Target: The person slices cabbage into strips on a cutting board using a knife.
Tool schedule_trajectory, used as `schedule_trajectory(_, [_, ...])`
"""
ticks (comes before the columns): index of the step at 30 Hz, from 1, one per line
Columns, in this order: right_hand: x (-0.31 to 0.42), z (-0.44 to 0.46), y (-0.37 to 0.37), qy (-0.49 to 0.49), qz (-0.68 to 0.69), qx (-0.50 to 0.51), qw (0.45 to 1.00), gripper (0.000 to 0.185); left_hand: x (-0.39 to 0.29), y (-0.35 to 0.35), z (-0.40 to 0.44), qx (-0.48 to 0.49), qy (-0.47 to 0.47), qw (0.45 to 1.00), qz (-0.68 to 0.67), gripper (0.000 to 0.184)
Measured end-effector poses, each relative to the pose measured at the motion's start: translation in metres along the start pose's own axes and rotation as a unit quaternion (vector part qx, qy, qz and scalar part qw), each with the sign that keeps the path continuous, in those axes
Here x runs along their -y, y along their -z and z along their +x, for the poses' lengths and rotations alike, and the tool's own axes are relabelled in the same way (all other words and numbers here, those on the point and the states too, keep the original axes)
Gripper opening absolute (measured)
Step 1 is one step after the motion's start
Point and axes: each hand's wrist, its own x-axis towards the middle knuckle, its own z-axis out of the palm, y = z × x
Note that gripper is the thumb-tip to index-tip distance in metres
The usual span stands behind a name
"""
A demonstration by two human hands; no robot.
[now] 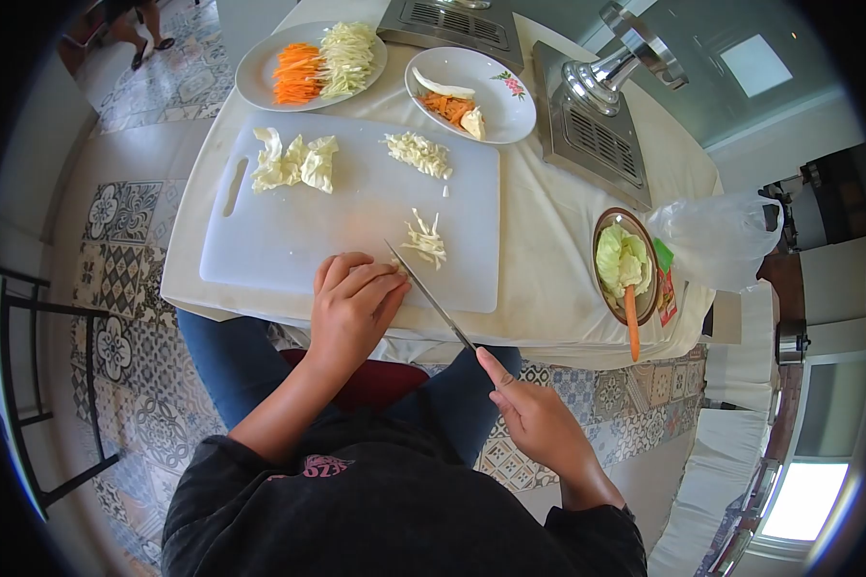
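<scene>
My right hand (pixel 524 404) is closed round the handle of a knife (pixel 440 310), whose blade points up and left over the front of the white cutting board (pixel 298 226). My left hand (pixel 354 296) has its fingers together at the board's front edge, pressing pale cabbage (pixel 397 265) beside the blade; most of that piece is hidden. Thin cabbage strips (pixel 425 238) lie just beyond the blade. Farther back on the board sit a chopped cabbage pile (pixel 417 154) and some loose cabbage leaves (pixel 294 162) at the left.
Behind the board are a plate (pixel 250 79) of shredded carrot and cabbage, and a flowered plate (pixel 510 117) with scraps. Metal stoves (pixel 601 144) stand at the back. To the right are a brown-rimmed bowl (pixel 599 274) with cabbage and a carrot, and a plastic bag (pixel 717 236). A person's legs (pixel 135 24) show far left.
</scene>
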Motion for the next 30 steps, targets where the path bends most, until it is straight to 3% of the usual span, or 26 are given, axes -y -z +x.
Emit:
schedule_trajectory(6, [0.006, 0.010, 0.001, -0.020, -0.028, 0.028, 0.999, 0.070, 0.001, 0.000, 0.000, 0.003, 0.004, 1.000, -0.003, 0.018])
schedule_trajectory(16, [0.006, 0.062, -0.013, 0.048, -0.051, -0.019, 0.997, 0.064, 0.002, 0.001, -0.001, 0.003, -0.009, 1.000, 0.005, 0.022])
schedule_trajectory(25, [-0.004, 0.047, -0.010, 0.029, -0.150, -0.065, 0.986, 0.061, 0.001, 0.003, 0.001, 0.016, -0.022, 1.000, 0.008, 0.019])
schedule_trajectory(30, [-0.011, 0.042, -0.014, 0.031, -0.170, -0.111, 0.979, 0.059, 0.000, 0.002, -0.002, 0.036, 0.000, 0.999, 0.019, 0.031])
